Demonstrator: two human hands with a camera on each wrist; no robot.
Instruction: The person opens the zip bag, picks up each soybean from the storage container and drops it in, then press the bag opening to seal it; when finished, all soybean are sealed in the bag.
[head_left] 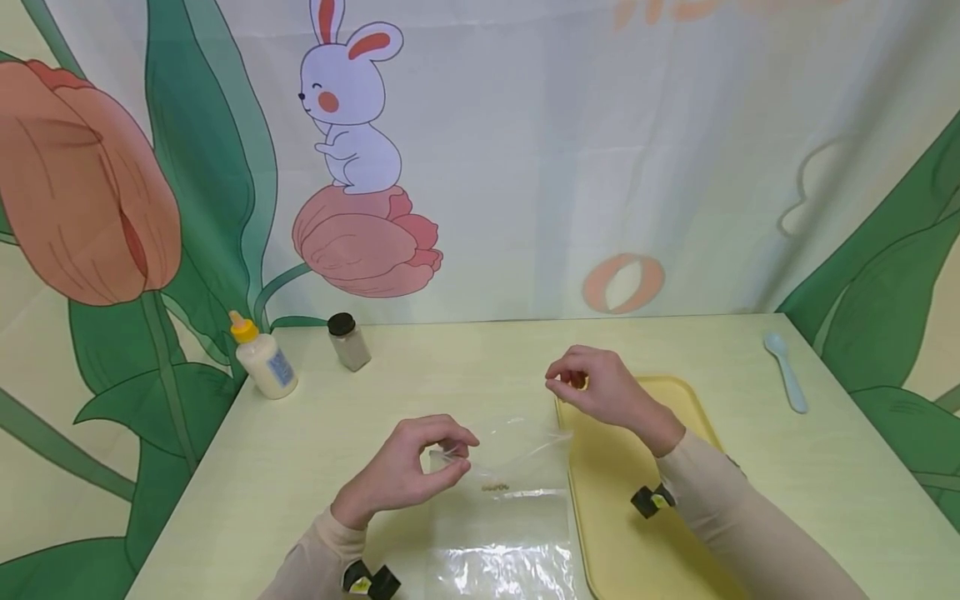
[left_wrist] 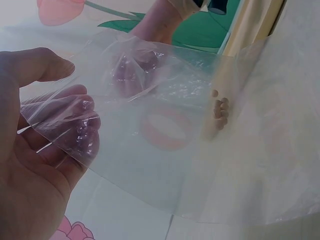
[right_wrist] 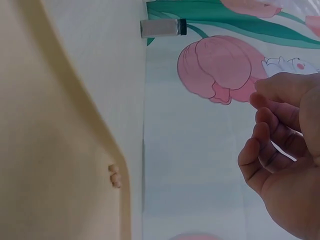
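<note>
A clear plastic bag (head_left: 498,508) lies on the table, its mouth lifted at the near left. My left hand (head_left: 412,462) holds the bag's edge; in the left wrist view the film drapes over its curled fingers (left_wrist: 87,120), with the thumb apart. Several small tan balls (left_wrist: 220,107) sit together inside the bag. Above the yellow tray's far left corner, my right hand (head_left: 600,383) has its fingers curled, thumb and index tips close together. Nothing shows between those tips. Below it, a few tan balls (right_wrist: 115,176) lie in the tray's corner.
The yellow tray (head_left: 660,517) stands beside the bag, under my right forearm. A squeeze bottle with a yellow cap (head_left: 266,364) and a small black-capped jar (head_left: 349,342) stand at the back left. A pale blue spoon (head_left: 786,371) lies at the far right. A printed curtain (head_left: 510,167) hangs behind.
</note>
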